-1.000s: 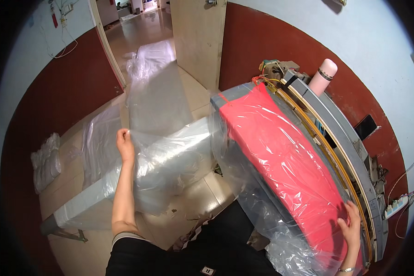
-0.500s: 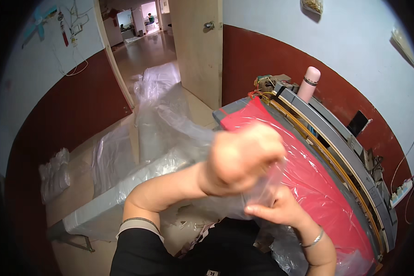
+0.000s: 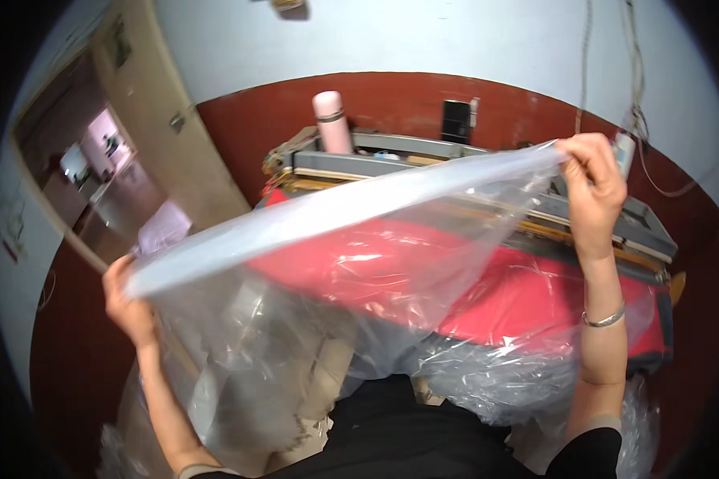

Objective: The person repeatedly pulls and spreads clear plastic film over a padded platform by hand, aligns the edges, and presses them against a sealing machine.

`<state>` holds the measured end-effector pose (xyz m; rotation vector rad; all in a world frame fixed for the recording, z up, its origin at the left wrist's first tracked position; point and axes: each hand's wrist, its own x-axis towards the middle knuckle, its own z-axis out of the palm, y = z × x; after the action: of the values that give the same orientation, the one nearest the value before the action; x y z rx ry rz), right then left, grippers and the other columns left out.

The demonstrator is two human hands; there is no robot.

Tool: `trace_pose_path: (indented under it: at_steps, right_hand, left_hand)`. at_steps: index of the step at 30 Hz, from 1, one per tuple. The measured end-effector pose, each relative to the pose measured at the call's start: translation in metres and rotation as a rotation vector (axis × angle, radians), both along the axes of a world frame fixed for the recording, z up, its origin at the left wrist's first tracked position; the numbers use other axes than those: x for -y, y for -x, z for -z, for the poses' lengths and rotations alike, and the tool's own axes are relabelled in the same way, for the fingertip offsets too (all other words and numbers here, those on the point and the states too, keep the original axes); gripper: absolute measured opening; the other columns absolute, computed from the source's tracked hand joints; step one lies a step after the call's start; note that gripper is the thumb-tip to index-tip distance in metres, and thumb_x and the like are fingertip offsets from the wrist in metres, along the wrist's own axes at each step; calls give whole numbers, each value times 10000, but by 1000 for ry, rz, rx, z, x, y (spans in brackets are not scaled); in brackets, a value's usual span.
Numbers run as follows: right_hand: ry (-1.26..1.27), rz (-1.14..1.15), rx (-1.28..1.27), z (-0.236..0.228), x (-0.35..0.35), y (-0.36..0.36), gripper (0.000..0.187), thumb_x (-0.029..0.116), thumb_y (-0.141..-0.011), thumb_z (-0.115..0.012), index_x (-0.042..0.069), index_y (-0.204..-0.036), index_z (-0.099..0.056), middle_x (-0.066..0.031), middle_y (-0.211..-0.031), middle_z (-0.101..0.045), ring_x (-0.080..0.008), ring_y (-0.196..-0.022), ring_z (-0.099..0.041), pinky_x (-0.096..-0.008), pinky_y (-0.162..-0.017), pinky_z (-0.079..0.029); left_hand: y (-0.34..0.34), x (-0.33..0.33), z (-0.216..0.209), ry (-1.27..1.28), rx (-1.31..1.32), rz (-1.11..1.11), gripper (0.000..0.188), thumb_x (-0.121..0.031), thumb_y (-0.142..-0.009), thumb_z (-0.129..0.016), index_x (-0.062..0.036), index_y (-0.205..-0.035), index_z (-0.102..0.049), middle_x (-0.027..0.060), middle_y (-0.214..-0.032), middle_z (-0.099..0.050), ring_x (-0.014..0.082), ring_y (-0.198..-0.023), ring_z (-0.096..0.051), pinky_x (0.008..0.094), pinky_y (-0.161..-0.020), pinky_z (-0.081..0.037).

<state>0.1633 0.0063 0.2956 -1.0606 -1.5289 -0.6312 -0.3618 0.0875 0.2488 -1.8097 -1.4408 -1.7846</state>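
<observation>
A clear plastic sheet is stretched taut between my two hands, its upper edge a whitish band slanting up to the right. My left hand grips the lower left end of that edge. My right hand, raised higher, pinches the other end. Below the band the thin plastic hangs down, and through it shows the red cover on the worktable. Crumpled clear plastic lies along the table's near edge, close to my body. Whether the sheet is one layer or a bag I cannot tell.
Behind the red cover runs a long grey machine frame. A pink thermos stands upright at its left, and a black phone-like object leans at the back wall. An open door is at the far left. Cables hang at the right.
My hands, close together before, are now spread wide, pulling the plastic out between them. The view has turned right, toward the red-covered table.
</observation>
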Motion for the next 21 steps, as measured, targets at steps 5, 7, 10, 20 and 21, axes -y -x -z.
trace_pose_path:
  at_steps: [5, 7, 10, 20, 21]
  right_hand:
    - [293, 7, 33, 57, 59, -37, 265, -145, -646, -567, 20, -844, -629, -100, -772, -512, -220, -709, -563, -294, -597, -448]
    - [515, -87, 110, 78, 85, -54, 220, -109, -651, -606, 14, -831, -630, -112, -755, -514, -248, -698, -570, -323, -592, -459]
    - [821, -66, 35, 86, 119, -54, 139, -42, -666, -652, -3, -798, -634, -110, -767, -540, -269, -682, -583, -348, -604, -464]
    - [942, -32, -107, 124, 187, -75, 138, 2, -687, -669, 33, -820, -644, -88, -786, -541, -257, -713, -591, -341, -611, -470]
    - [947, -35, -92, 126, 192, -74, 137, 5, -687, -671, 38, -816, -642, -84, -786, -541, -255, -716, -592, -341, -613, -472]
  left_hand:
    - [36, 30, 105, 993, -811, 114, 252, -167, -749, -646, -10, -942, -604, 168, -990, -614, 328, -888, -588, 408, -791, -468]
    - [36, 40, 155, 1686, -1234, 1072, 457, -275, -736, -707, -81, -1131, -584, 161, -1108, -596, 316, -979, -577, 377, -841, -455]
    - [-76, 57, 110, 1585, -1116, 1132, 523, -311, -752, -708, -73, -1189, -546, 147, -1137, -591, 273, -1016, -573, 362, -854, -454]
    - [-403, -34, 114, 392, -765, 1226, 674, -276, -744, -712, 36, -1263, -416, 226, -1280, -441, 360, -1190, -421, 401, -994, -360]
    - [-428, -35, 125, 403, -754, 1266, 683, -294, -747, -710, 48, -1259, -416, 230, -1270, -451, 362, -1185, -423, 401, -995, -358]
